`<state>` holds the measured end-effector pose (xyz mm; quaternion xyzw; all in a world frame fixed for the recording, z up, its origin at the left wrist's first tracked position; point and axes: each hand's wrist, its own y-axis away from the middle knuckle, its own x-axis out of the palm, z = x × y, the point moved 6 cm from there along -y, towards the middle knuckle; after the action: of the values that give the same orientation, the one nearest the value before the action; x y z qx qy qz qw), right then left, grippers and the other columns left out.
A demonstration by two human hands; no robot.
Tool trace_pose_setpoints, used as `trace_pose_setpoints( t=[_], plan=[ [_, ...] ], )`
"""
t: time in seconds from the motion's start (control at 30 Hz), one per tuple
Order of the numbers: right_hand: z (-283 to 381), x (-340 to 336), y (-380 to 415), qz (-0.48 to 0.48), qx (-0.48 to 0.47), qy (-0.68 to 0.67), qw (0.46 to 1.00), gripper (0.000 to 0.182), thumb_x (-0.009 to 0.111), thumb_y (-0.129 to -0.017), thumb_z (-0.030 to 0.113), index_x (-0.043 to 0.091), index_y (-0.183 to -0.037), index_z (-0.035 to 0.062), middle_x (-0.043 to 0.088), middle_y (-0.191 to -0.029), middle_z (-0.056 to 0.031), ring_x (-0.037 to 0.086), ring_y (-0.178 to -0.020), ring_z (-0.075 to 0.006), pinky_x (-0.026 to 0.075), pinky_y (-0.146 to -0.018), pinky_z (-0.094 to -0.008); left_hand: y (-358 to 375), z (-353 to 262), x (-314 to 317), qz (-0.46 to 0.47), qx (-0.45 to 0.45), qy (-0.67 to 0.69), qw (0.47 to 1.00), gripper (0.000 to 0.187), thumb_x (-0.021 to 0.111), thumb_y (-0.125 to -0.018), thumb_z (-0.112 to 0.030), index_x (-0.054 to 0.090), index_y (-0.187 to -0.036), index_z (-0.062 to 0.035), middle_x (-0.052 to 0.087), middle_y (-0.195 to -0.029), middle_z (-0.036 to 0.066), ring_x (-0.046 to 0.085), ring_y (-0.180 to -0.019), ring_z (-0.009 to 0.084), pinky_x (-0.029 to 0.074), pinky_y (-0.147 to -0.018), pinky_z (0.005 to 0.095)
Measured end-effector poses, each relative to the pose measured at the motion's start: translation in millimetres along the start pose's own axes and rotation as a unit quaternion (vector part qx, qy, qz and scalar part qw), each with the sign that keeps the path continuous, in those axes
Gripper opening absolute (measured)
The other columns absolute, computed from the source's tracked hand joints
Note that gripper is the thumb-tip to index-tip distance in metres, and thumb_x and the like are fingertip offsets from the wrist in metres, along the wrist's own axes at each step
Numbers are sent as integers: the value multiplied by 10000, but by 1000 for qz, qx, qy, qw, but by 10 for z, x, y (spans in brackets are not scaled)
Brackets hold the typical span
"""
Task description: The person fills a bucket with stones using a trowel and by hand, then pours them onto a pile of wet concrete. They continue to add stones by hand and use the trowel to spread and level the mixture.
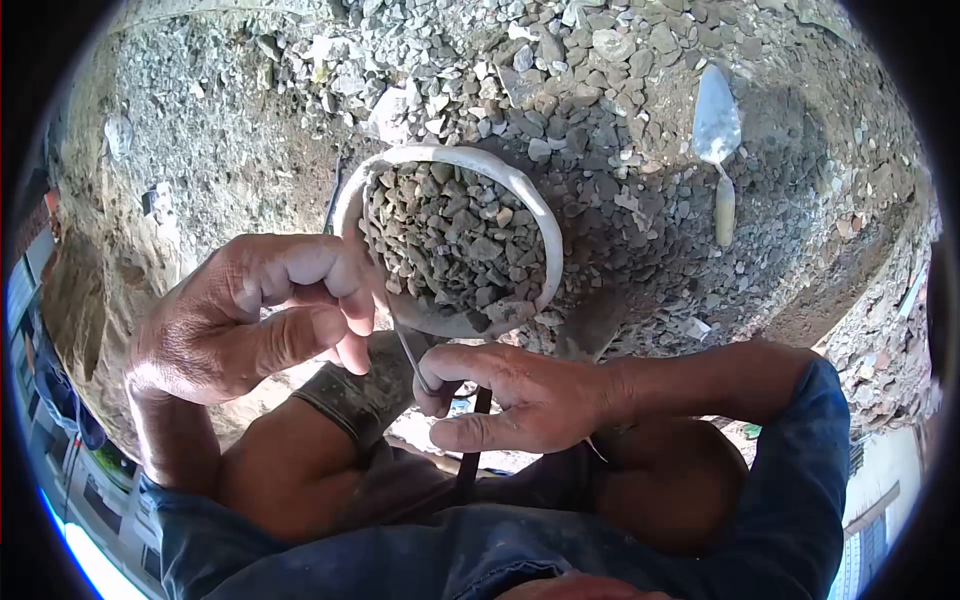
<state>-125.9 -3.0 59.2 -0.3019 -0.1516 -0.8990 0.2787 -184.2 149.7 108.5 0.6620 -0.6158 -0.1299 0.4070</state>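
Observation:
A round pale-rimmed bucket stands in front of me, filled with grey-brown gravel. My left hand is just left of its rim, fingers bent and thumb apart, with nothing visible between them. Below the near rim, my right hand has its fingers curled round a thin metal rod, which slants up to the bucket's near edge; whether it is the bucket's handle I cannot tell. A dark strap hangs beside the right fingertips.
A trowel with a pale handle lies on the stony ground at the upper right. Loose stones surround the bucket. My bent knees are close below my hands. Another thin dark rod lies left of the bucket.

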Motion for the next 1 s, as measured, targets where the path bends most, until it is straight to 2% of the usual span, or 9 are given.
trace_pose_setpoints(
  t=[0.23,0.43,0.57,0.63,0.67,0.77,0.8,0.9,1.0],
  plan=[
    [-172,342,-216,-56,72,-149,985,292,392,-991,340,426,-951,53,406,-822,-8,410,-748,-93,386,-706,-271,504,379,-280,-104,44,96,989,282,603,-897,-282,534,-826,-18,585,-717,58,588,-681,131,458,-646,259],
    [-66,282,-80,-403,167,-108,893,416,479,-954,368,403,-619,135,341,-616,77,299,-564,-34,243,-501,-221,1136,1669,13,-325,30,276,904,256,564,-903,-321,545,-906,-65,628,-879,75,640,-786,168,496,-769,293],
    [502,145,117,-538,240,168,790,426,546,-884,367,516,-640,19,473,-602,-14,416,-576,-131,357,-562,-329,2742,2746,661,-364,-44,320,874,155,603,-862,-141,556,-956,-27,594,-866,74,628,-834,174,563,-695,312],
    [663,86,445,-572,265,106,769,397,513,-894,345,585,-691,11,498,-592,-61,452,-577,-169,388,-601,-349,4038,2902,982,-379,-120,421,815,216,576,-889,-215,564,-933,-3,616,-897,123,652,-803,204,571,-665,331],
    [893,186,527,-581,272,143,754,337,627,-835,384,673,-894,56,492,-609,26,414,-514,-86,338,-482,-256,4653,3054,1098,-445,-163,417,775,250,535,-897,-249,554,-975,-13,630,-915,136,664,-742,224,556,-607,322],
    [1235,395,901,-501,102,390,766,263,594,-864,303,637,-848,44,567,-690,-28,529,-621,-137,405,-550,-311,6237,3463,1300,-551,-215,439,677,220,503,-833,-245,602,-918,-68,651,-741,69,653,-621,206,464,-465,291],
    [1525,586,728,-446,129,595,656,261,538,-879,274,618,-827,31,561,-709,-50,527,-649,-164,414,-574,-350,6645,3585,1299,-576,-234,441,647,199,484,-821,-204,597,-911,-67,653,-768,84,634,-575,203,414,-414,298],
    [1837,700,844,-556,227,539,591,352,459,-890,331,585,-806,13,534,-701,-75,502,-644,-190,401,-572,-385,7295,4142,1056,-644,-157,453,596,236,484,-817,-225,580,-950,-55,657,-867,113,622,-566,222,382,-402,289],
    [2084,591,761,-590,283,428,623,346,461,-890,328,610,-891,16,552,-744,-85,523,-693,-195,411,-576,-374,7432,3731,121,-656,-124,430,608,260,498,-824,-255,570,-964,-48,652,-914,118,644,-640,228,398,-441,273]
  ],
)
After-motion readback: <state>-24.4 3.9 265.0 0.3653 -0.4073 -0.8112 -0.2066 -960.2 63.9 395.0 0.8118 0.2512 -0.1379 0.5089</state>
